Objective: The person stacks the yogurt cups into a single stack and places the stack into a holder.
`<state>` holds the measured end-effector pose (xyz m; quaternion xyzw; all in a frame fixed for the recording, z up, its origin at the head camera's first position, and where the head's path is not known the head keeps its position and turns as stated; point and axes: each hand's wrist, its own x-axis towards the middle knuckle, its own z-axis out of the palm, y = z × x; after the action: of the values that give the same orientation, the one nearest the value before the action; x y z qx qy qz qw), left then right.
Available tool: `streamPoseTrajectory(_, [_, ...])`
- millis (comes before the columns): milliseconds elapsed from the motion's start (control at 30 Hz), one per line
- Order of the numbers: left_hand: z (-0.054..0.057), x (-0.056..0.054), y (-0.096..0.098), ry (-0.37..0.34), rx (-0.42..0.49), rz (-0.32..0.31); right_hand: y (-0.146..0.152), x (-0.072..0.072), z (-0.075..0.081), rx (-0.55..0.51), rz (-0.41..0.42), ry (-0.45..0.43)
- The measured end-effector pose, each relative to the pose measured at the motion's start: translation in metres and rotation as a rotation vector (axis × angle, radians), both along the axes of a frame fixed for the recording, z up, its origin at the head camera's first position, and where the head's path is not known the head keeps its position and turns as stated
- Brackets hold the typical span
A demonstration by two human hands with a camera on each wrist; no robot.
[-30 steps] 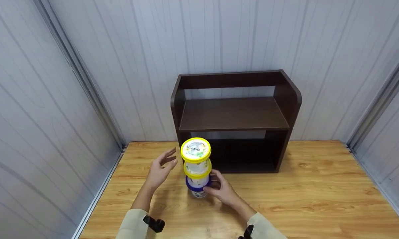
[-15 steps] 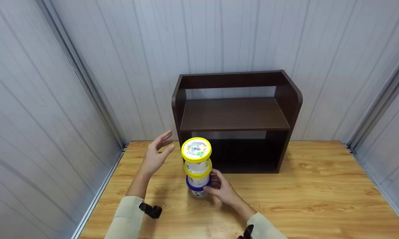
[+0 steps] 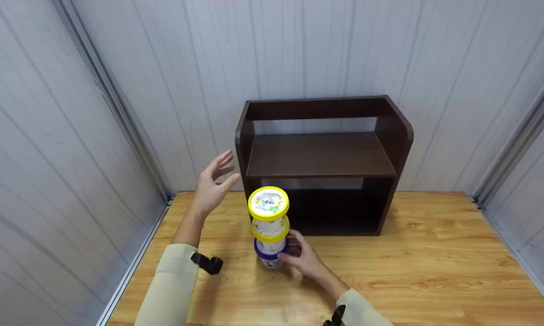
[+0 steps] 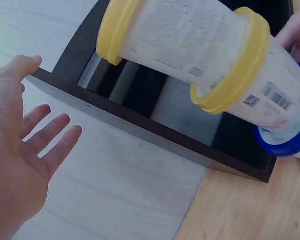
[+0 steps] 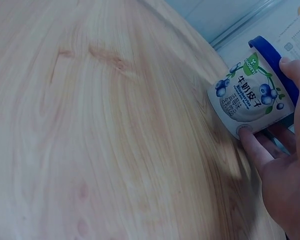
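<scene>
Three yogurt cups stand in an upright stack on the table. The upper two, a top cup (image 3: 268, 203) and a middle cup (image 3: 270, 227), have yellow lids. At the bottom is a blue-lidded yogurt cup (image 5: 251, 92) with blueberries printed on its side. My right hand (image 3: 304, 261) holds this bottom cup from the right, thumb at the lid's edge and fingers around the side. Left of the top cup, my left hand (image 3: 212, 188) is raised with fingers spread and nothing in it. In the left wrist view, a gap separates the left hand (image 4: 17, 150) from the cups.
A dark brown two-tier shelf (image 3: 321, 156) stands just behind the stack, near the back wall (image 3: 208, 68). The wooden table (image 3: 435, 271) extends to both sides. A side wall (image 3: 50, 158) rises along the table's left edge.
My left hand has moved up and away from the stack, rising beside the shelf's left side. The right hand and the stacked cups have stayed in place.
</scene>
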<state>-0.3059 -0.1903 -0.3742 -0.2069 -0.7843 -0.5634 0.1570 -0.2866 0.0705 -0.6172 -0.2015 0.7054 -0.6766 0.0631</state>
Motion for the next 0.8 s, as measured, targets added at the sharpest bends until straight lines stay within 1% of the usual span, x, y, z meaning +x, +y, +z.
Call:
streamPoseTrajectory(233, [0.006, -0.006, -0.001, 0.025, 0.019, 0.004, -0.002, 0.001, 0.002, -0.012, 0.010, 0.013])
streamPoseTrajectory(333, [0.008, -0.008, 0.000, 0.022, 0.030, 0.008, -0.002, 0.002, 0.002, -0.008, 0.009, 0.020])
streamPoseTrajectory(400, [0.010, -0.012, 0.002, 0.018, 0.031, 0.009, -0.002, 0.002, 0.002, -0.006, 0.003, 0.026])
streamPoseTrajectory(500, [0.009, -0.022, 0.004, 0.021, 0.037, 0.017, -0.002, 0.000, 0.001, -0.006, 0.005, 0.047])
streamPoseTrajectory(633, [0.003, -0.038, 0.007, 0.030, 0.044, 0.033, -0.003, 0.000, -0.001, -0.022, 0.012, 0.057])
streamPoseTrajectory(733, [0.000, -0.045, 0.010, 0.030, 0.036, 0.043, -0.003, 0.001, 0.000, -0.028, 0.016, 0.054])
streamPoseTrajectory(800, [0.000, -0.047, 0.012, 0.034, 0.028, 0.046, -0.004, 0.002, 0.001, -0.026, 0.019, 0.052])
